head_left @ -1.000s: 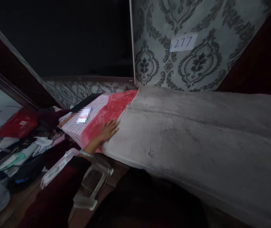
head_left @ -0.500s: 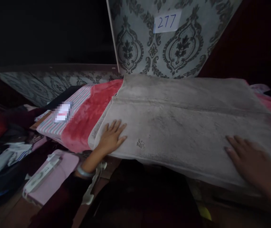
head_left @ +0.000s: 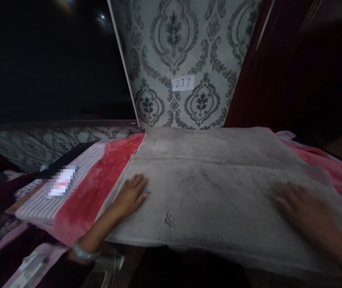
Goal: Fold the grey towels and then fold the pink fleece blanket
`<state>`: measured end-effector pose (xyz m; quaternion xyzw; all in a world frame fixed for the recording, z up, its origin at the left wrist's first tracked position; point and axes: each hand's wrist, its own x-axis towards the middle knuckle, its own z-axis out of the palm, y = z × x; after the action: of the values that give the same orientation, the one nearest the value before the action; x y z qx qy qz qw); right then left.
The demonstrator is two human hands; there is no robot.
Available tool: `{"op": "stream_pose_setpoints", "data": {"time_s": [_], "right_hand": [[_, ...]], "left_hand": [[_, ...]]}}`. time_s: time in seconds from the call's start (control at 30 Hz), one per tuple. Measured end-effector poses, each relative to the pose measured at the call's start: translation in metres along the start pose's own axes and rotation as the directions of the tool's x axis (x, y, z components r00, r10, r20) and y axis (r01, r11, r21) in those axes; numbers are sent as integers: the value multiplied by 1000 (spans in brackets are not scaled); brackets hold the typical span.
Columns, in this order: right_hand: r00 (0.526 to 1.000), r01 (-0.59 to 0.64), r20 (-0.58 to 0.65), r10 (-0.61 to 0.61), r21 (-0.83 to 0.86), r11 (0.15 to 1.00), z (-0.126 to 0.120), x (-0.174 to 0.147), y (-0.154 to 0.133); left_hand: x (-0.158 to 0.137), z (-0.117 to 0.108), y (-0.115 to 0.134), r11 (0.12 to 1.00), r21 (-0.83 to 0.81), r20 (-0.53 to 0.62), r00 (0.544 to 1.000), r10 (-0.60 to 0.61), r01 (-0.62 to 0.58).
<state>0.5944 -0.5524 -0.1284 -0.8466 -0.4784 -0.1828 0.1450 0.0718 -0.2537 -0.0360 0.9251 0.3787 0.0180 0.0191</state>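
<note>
A grey plush blanket [head_left: 207,200], folded with a crease running across it, lies in front of me. My left hand [head_left: 131,195] rests flat near its left edge, fingers spread, holding nothing. A bracelet [head_left: 85,252] circles that wrist. On the right part of the blanket lies my right hand [head_left: 299,202], palm down and stretched out, somewhat blurred by motion. A small rough patch [head_left: 170,220] marks the plush between the hands, nearer the left one.
Under the grey blanket lies red cloth [head_left: 96,188] with a striped part [head_left: 51,208], bearing a blurred-out phone-like item [head_left: 61,183]. A large dark screen [head_left: 54,60] stands at the back left. A paper marked 277 [head_left: 183,83] hangs on the patterned wall.
My view has tilted up, showing more wall. Both hands have slid farther back across the blanket, toward the crease.
</note>
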Motion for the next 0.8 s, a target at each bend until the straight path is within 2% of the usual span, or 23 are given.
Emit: {"op": "stream_pose_setpoints", "data": {"time_s": [0.1,0.17,0.23,0.33,0.43,0.5,0.6,0.7,0.77,0.8], "right_hand": [[979,182,67,-195,165,969,2,46,-90],[946,262,131,-295,219,940,9,70,-131],[915,307,198,-352,227,924,18,83,-146],[912,291,237,-335,201,935,29,86,-127],[950,196,214,-228,162,967,37,75,-87],[971,141,171,-166,154,978,40,67,-61],[989,107,78,-128,228,968,37,63,-26],[997,65,-51,-51,331,941,21,82,-5],[989,75,-150,-21,360,930,9,112,-6],[983,103,-177,-39,366,925,4,130,-14]], "left_hand": [[63,-16,41,968,-68,75,966,246,-242],[98,-18,58,954,-70,73,952,298,-293],[119,-10,63,960,-55,74,957,280,-276],[124,10,54,977,-44,30,977,209,-208],[111,23,42,992,-28,-86,989,122,-125],[102,23,38,997,-15,-164,984,77,-81],[104,9,29,996,-62,-260,964,50,-69],[130,-15,10,982,-146,-337,939,63,-118],[161,-32,-4,972,-178,-304,948,95,-155],[179,-39,-9,967,-193,-236,964,119,-166]]}}
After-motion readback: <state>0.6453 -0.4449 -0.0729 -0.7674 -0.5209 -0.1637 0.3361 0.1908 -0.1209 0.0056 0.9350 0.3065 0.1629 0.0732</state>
